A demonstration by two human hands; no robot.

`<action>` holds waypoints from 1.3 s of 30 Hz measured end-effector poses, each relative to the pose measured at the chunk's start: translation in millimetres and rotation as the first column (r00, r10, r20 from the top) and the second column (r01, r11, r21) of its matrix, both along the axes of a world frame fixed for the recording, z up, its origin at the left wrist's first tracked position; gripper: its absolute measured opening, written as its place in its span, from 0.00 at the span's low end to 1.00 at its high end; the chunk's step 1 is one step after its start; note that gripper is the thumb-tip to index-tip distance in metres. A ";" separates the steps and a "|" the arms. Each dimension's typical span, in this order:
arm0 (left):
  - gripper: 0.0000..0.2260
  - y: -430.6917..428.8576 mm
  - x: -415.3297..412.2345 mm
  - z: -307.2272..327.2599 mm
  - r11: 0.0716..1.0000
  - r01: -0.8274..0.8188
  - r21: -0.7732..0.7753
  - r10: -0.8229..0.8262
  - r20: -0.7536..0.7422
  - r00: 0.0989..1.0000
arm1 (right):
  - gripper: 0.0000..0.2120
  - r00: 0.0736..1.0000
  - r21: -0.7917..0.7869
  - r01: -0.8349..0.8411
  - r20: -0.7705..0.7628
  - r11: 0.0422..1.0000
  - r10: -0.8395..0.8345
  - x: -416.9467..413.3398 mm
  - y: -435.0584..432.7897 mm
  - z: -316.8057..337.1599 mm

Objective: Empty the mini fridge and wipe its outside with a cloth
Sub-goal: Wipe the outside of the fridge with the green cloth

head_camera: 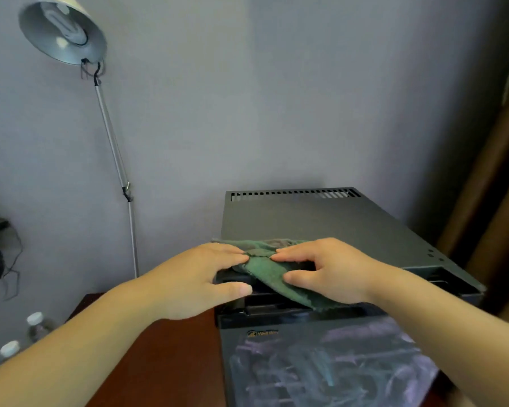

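Note:
A dark grey mini fridge (321, 221) stands against the wall, seen from above, with its glossy door (321, 365) facing me. A green cloth (269, 270) lies bunched on the front edge of its top and hangs over toward the door. My left hand (194, 280) lies at the cloth's left end, fingertips touching it, thumb stretched out below. My right hand (323, 271) lies on the cloth's right part, fingers on top and thumb against the hanging fold.
A reddish-brown wooden surface (171, 356) sits left of the fridge. A floor lamp (115, 160) rises along the wall on the left. Two clear bottles (37, 326) with white caps stand at the lower left. A brown curtain (491, 177) hangs at the right.

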State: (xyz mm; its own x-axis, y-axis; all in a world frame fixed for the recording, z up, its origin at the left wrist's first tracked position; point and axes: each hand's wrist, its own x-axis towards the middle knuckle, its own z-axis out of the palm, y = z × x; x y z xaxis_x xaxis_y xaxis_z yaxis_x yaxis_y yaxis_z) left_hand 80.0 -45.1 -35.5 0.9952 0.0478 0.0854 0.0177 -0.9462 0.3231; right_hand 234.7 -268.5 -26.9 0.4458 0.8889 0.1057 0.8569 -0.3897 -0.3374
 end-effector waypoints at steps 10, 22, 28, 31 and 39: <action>0.27 -14.1 34.2 6.3 0.988 0.132 0.079 -0.138 0.076 0.988 | 0.28 0.981 0.152 0.186 0.024 0.971 -0.192 -9.2 -27.8 -9.2; 0.19 -80.8 49.7 8.2 0.952 0.258 -0.167 -0.230 0.168 0.959 | 0.20 0.771 0.609 0.551 -0.633 0.570 -0.069 -33.0 -90.9 -13.5; 0.10 -138.1 63.8 0.0 0.698 0.312 -0.644 -0.194 0.250 0.949 | 0.19 0.676 0.648 0.688 -0.736 0.328 0.035 -46.9 -118.3 -19.5; 0.12 -168.8 69.3 -4.8 0.590 0.345 -0.731 -0.183 0.295 0.938 | 0.16 0.687 0.661 0.690 -0.726 0.295 0.018 -51.0 -135.7 -26.3; 0.16 -237.1 84.8 -19.8 0.529 0.352 -0.773 -0.161 0.316 0.935 | 0.14 0.575 0.610 0.766 -0.791 0.203 0.210 -51.3 -183.7 -52.2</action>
State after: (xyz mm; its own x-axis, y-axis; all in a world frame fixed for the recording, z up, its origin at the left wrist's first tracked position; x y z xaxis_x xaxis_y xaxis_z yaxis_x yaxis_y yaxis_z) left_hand 164.8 -282.2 -55.3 0.9438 -0.0634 0.3243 -0.3299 -0.2337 0.9146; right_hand 183.4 -452.2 -79.1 0.9673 0.1733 0.1852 0.0967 0.4231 -0.9009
